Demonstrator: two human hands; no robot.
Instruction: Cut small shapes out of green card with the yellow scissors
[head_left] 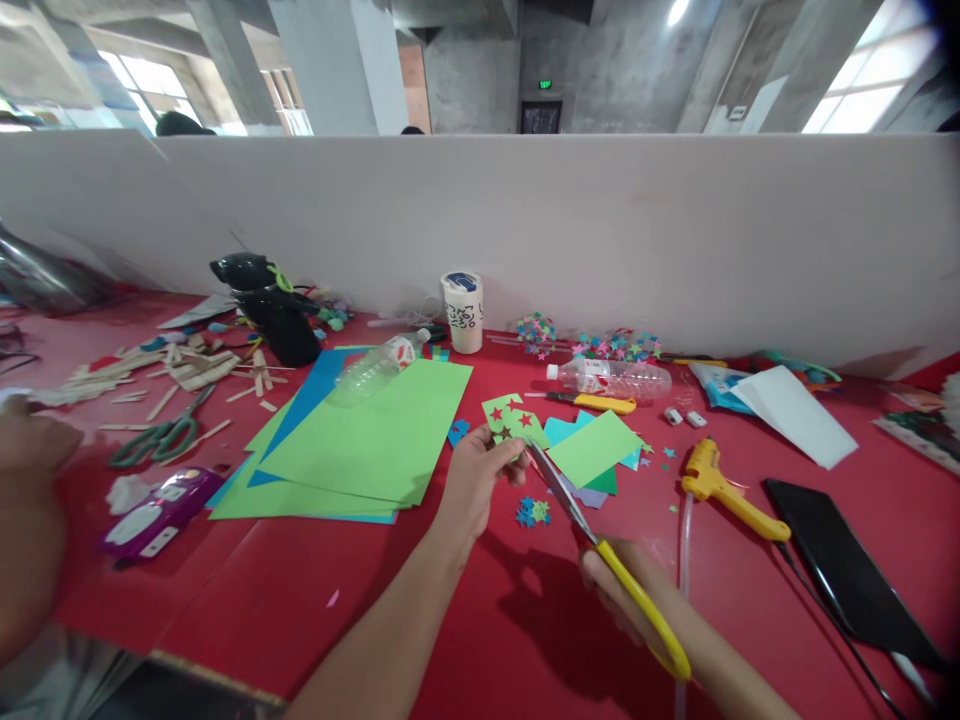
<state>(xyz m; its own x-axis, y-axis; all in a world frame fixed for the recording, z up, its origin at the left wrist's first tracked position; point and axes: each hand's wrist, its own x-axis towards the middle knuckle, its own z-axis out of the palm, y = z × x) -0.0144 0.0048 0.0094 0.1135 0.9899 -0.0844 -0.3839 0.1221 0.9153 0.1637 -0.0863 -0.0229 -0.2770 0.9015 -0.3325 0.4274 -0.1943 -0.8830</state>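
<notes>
No text could be read with certainty. A white cup carried dark, looping characters, too blurred to make out. Left of the cup, a clear plastic bottle bore a red-and-white label; right of the cup, a second clear bottle wore another, both illegible. Beyond and above the cup, a small green lit sign glowed, its symbols too tiny to read.

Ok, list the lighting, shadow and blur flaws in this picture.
Head view: the window at upper right is washed out nearly white; head view: a dark shadow falls on the red table left of the yellow-handled scissors; head view: the co-worker's hand at the left edge looks blurred; head view: the top right corner is darkened.
</notes>
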